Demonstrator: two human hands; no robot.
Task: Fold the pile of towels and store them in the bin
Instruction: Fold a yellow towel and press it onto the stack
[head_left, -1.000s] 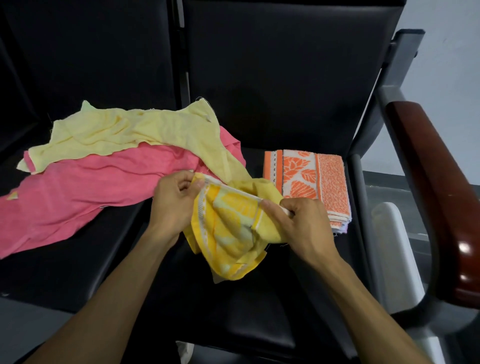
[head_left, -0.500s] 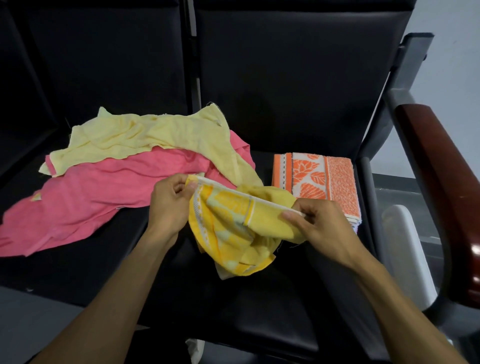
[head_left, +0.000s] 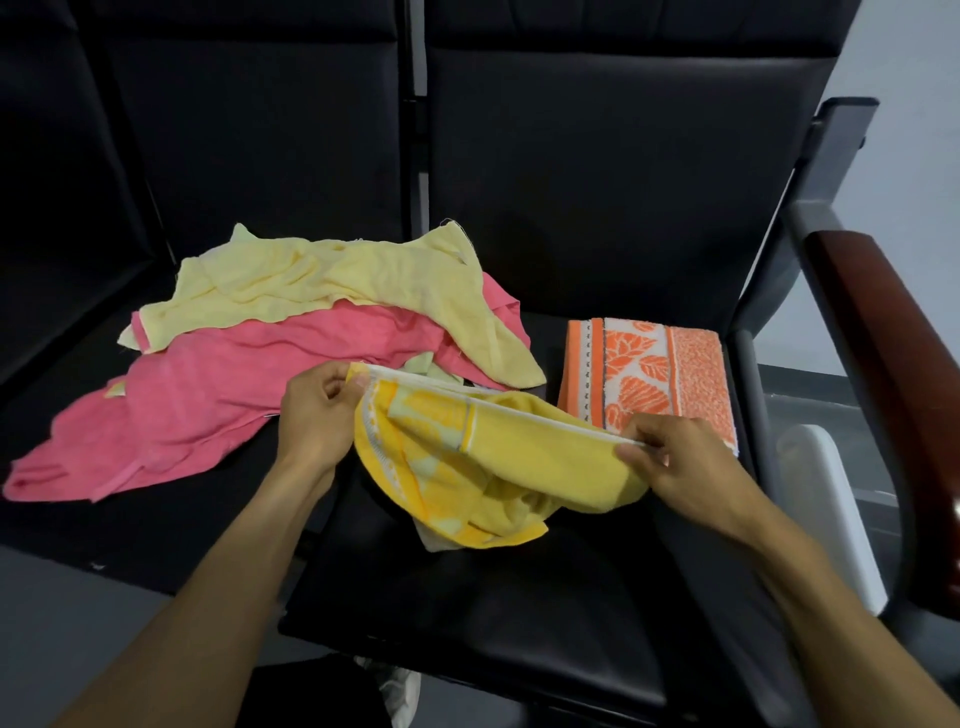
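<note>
Yellow towel (head_left: 498, 457) held up over black seat (head_left: 519, 623), white-trimmed top edge stretched between both hands, rest sagging in folds. Left hand (head_left: 317, 415) pinches left corner, fingers curled on it. Right hand (head_left: 680, 467) pinches right end of the edge between thumb and fingers. Just behind, pink towel (head_left: 208, 405) spread loose across two seats, pale yellow towel (head_left: 332, 286) crumpled on top of it. Orange patterned towel (head_left: 649, 384) lies folded flat on seat, beside right hand. Brown armrest (head_left: 904, 374) at far right
</note>
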